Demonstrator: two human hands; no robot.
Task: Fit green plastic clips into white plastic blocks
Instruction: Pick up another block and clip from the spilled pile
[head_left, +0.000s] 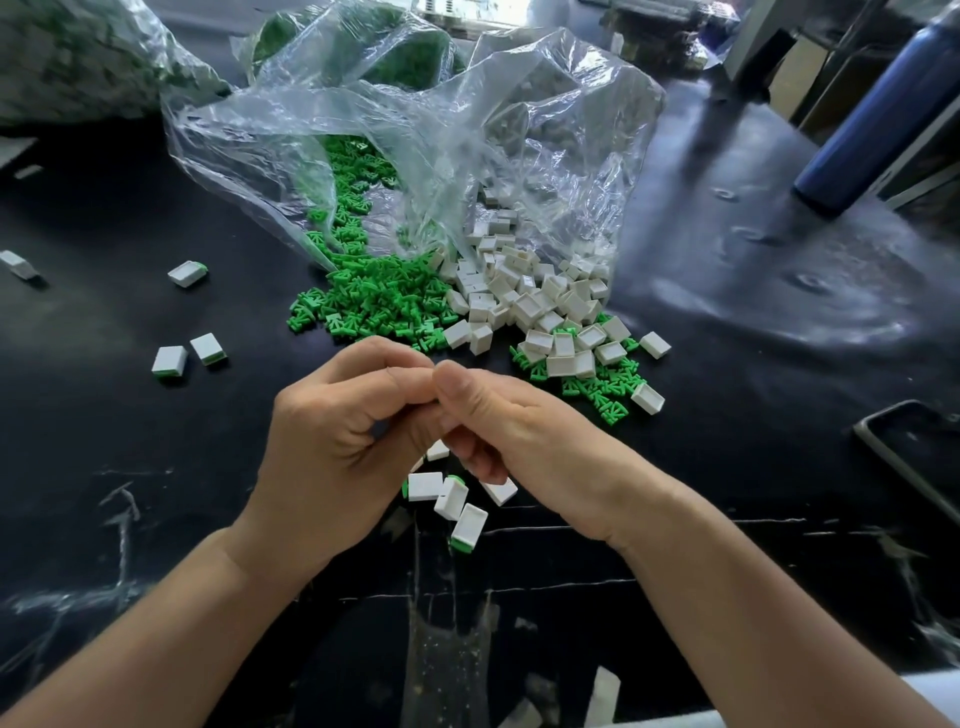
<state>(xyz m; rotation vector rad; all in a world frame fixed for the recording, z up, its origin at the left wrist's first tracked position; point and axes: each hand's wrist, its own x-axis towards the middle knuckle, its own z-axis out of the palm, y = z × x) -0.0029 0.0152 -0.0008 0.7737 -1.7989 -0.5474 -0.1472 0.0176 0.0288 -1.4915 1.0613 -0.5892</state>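
1. Both hands meet above the middle of the dark, scuffed desk (727, 322). The left hand (332, 441) and the right hand (524, 431) press thumb tips together, fingers curled in.
2. Each hand's grip is narrow and closed, but what it pinches is hidden behind the fingers. In my judgement they hold a block and clip being pressed together; the frame does not show it.
3. Done so far: a small cluster of finished white plastic blocks with green ends (457, 501) lies just below the hands, toward the desk's near edge. A pair of finished blocks (189, 353) sits toward the left edge, with one more finished block (188, 273) farther back.
4. Left to do: a large heap of loose green plastic clips (374, 296) spills from a crumpled clear plastic bag (395, 135) at the middle of the desk. Touching it on the right is a pile of empty white plastic blocks (540, 296), with more clips scattered under and beside it.
5. Judged from the piles, the task is at an early stage: the fitted pieces are few, the unfitted parts many. A second bag of green parts (67, 57) lies at the far left corner.
6. A dark blue bottle (878, 109) stands toward the far right edge, well apart from the work.
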